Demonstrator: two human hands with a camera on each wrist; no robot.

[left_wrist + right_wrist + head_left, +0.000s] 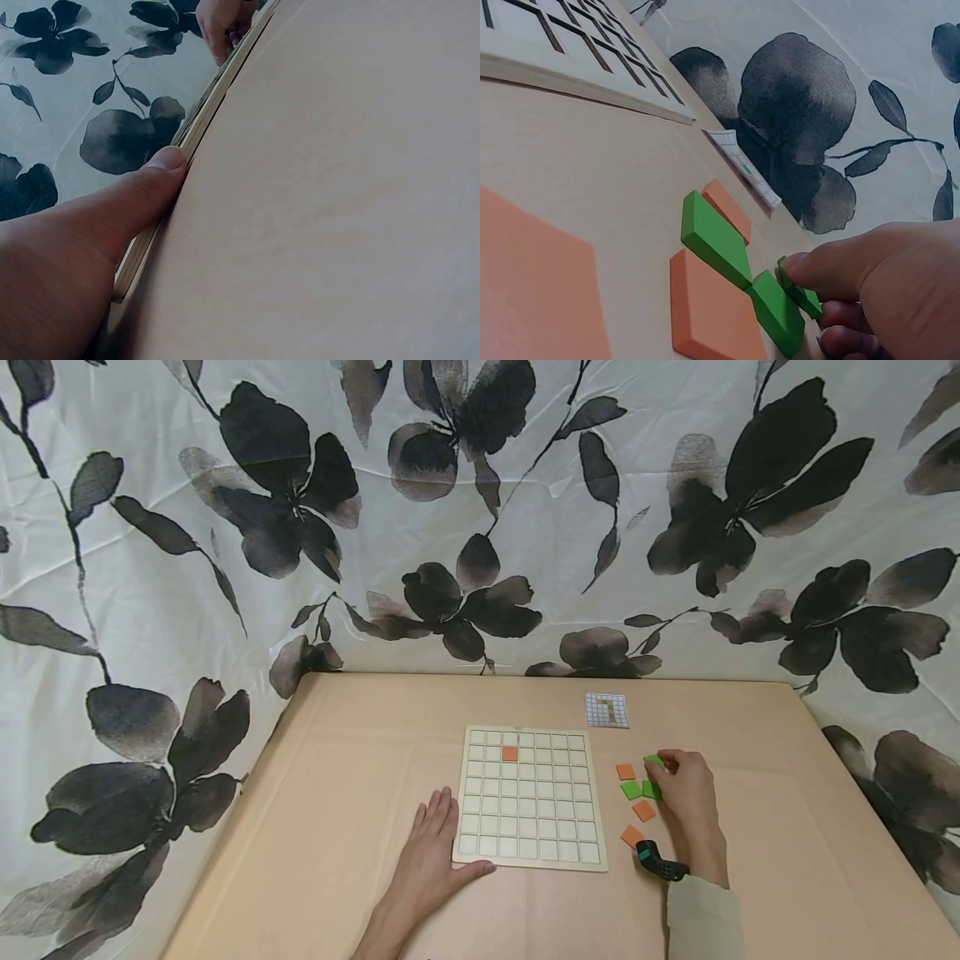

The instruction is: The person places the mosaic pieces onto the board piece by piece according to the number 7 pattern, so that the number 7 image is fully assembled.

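Note:
A pale grid board (536, 810) lies on the table, with one orange square tile (509, 753) in a cell of an upper row. Along the board's left side rests my left hand (431, 852), fingers straight and thumb stretched to the near edge. In the left wrist view that thumb (166, 161) presses on the board's side. To the right of the board, my right hand (686, 789) pinches a green square tile (799, 289) between thumb and fingers. Two more green tiles (632, 790) and three orange tiles (643, 811) lie loose just left of this hand.
A small printed card (607, 711) with a coloured grid pattern lies beyond the board's far right corner. A black device (660, 864) is strapped at my right wrist. Floral cloth (570, 552) hangs behind the table's (375, 735) far edge.

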